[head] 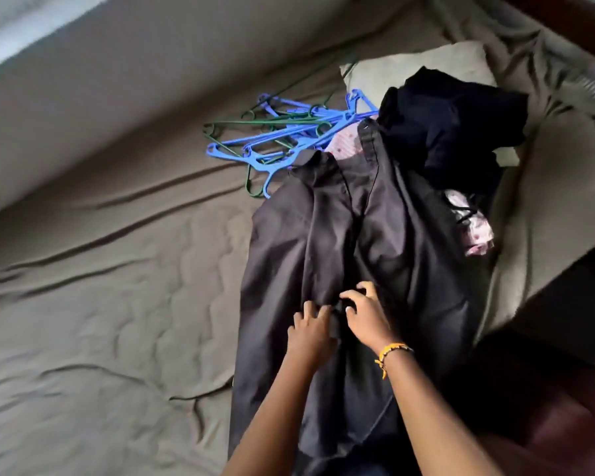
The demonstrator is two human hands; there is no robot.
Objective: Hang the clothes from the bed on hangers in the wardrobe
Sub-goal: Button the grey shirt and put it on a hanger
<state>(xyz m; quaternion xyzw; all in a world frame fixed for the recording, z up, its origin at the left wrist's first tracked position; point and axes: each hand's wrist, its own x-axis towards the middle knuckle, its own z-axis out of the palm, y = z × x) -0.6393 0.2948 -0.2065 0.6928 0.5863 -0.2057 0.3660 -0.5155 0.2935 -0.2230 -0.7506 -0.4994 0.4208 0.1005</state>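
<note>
Bed holds all; our left hand and right hand pinch dark shirt placket mid-bed; hangers unused, nothing hung yet.

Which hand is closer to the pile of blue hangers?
Left. The left hand lies on the dark shirt below the blue hangers; the right hand sits beside it, farther to the right.
</note>
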